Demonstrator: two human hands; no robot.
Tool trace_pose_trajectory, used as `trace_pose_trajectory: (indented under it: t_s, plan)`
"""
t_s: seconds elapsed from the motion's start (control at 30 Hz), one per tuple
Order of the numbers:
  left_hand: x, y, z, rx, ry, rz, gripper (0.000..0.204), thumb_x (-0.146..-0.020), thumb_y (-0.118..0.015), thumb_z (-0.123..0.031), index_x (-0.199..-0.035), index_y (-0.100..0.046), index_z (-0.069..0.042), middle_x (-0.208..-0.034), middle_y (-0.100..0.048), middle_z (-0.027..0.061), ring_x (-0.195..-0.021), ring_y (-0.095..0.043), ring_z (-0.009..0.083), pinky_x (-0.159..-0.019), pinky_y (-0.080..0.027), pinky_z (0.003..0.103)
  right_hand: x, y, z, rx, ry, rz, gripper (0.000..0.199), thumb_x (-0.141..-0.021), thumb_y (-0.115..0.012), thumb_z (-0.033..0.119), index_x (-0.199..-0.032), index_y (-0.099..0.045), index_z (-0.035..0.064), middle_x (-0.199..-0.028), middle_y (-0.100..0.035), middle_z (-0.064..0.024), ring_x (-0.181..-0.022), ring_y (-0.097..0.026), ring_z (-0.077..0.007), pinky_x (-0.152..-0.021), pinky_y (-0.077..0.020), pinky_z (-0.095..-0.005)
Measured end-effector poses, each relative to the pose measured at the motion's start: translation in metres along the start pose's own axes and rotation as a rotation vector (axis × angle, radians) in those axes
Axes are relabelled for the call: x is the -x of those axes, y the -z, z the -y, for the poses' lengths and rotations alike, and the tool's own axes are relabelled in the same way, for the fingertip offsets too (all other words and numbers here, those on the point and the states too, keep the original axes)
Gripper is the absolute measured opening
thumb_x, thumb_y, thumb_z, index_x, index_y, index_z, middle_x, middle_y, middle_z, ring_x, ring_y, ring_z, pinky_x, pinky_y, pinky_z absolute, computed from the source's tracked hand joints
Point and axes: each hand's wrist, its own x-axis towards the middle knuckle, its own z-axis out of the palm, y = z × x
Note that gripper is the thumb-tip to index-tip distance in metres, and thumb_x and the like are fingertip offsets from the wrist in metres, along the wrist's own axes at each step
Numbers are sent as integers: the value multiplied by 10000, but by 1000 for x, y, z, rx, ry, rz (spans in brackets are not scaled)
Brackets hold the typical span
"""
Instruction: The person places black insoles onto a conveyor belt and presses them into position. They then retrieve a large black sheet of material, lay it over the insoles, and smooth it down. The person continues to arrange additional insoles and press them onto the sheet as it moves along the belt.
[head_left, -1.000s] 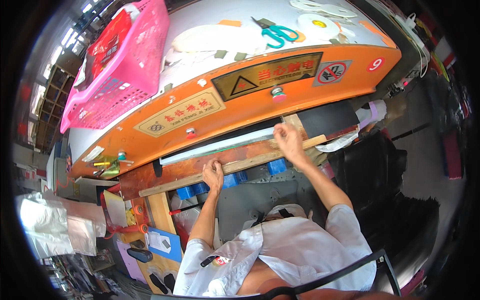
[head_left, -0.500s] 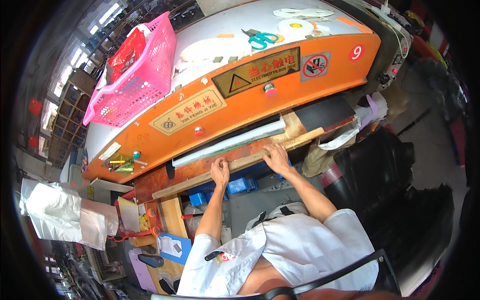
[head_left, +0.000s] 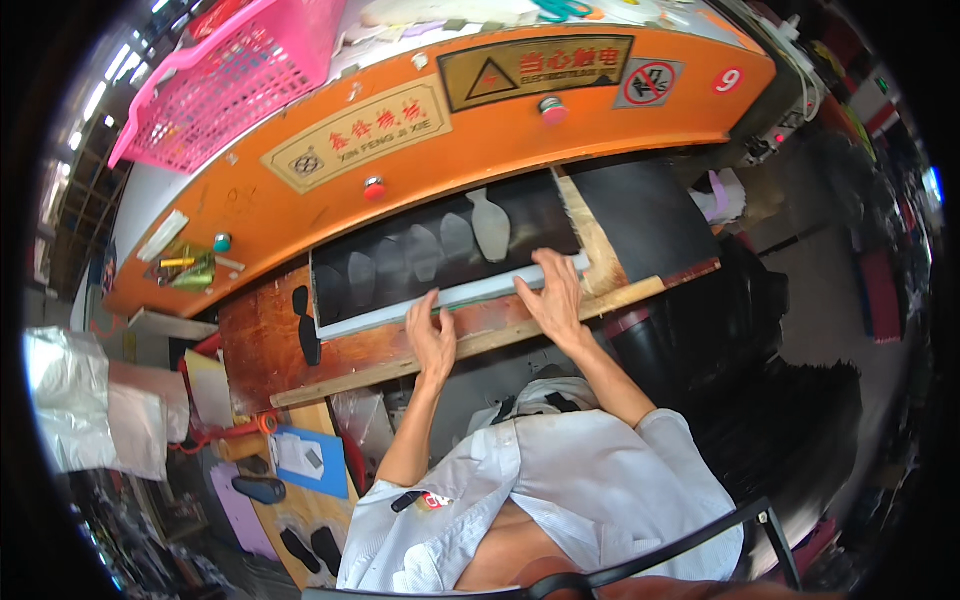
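Both hands are apart from each other. The left hand (head_left: 432, 345) and the right hand (head_left: 557, 305) have thumb and fingers spread, fingertips at the near edge of a white board (head_left: 470, 292). I cannot tell whether they press on it. The board lies on the reddish-brown tabletop (head_left: 265, 345) and bears a black sheet (head_left: 540, 215); on that sheet a pale sole-shaped piece (head_left: 491, 228) lies beside a row of faint sole-shaped marks.

An orange machine front (head_left: 300, 215) stands directly behind the board. A wooden strip (head_left: 630, 297) runs along the tabletop's near edge. Black sole-shaped pieces (head_left: 309, 340) lie just left of the board; a second black sheet (head_left: 640, 215) lies to its right. A pink basket (head_left: 230, 90) stands on top of the machine. A blue clipboard (head_left: 335, 470) lies lower left.

The basket and the teal scissors (head_left: 565, 10) are cut off above. Both palms are hidden from me, and the board's far edge is hard to make out in the shade.

The machine front carries a gold warning plate (head_left: 460, 85) with a triangle and red characters, a cream nameplate (head_left: 355, 135) with an emblem, a red-ringed prohibition sign (head_left: 648, 83) and a round red numeral label (head_left: 728, 80).
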Motion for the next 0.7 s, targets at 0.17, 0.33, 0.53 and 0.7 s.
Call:
trace_pose_trajectory:
  t_s: [0.17, 0.33, 0.53, 0.7]
  plan:
    - [-54, -43, -30, 66, -109, 152, 532, -983, -598, -75, -1503, -512, -7, -1524, -535, 233, -1473, -433, 419, -1229, -324, 473, -36, -37, 22, 198, -23, 313, 800, -738, -881, 330, -1373, -587, -58, -1383, -564, -314, -1233, -523, -454, -1026, -460, -534]
    - [-25, -59, -34, 84, -36, 336, 496, -1093, -481, -177, -1539, -459, 38, -1588, -474, 243, -1534, -356, 424, -1263, -259, 503, 3, -27, 21, 91, -130, 245, 664, -775, -841, 346, -1271, -671, -60, -1274, -647, -251, -1160, -565, -415, -928, -537, -504]
    - [15, -53, -40, -272, -129, 473, 573, -1011, -635, -183, -1531, -485, 4, -1644, -406, 185, -1573, -286, 401, -1273, -235, 553, 20, 11, 2, -413, -465, 387, 659, -752, -875, 241, -1295, -681, -79, -1273, -688, -226, -1131, -644, -306, -944, -544, -409]
    - [17, -50, -43, -233, -54, 479, 591, -1006, -662, -203, -1533, -485, -2, -1647, -412, 163, -1579, -284, 388, -1269, -243, 553, 5, 53, -14, -838, -959, 338, 545, -824, -810, 64, -1335, -675, -71, -1168, -741, -157, -1040, -680, -194, -919, -555, -351]
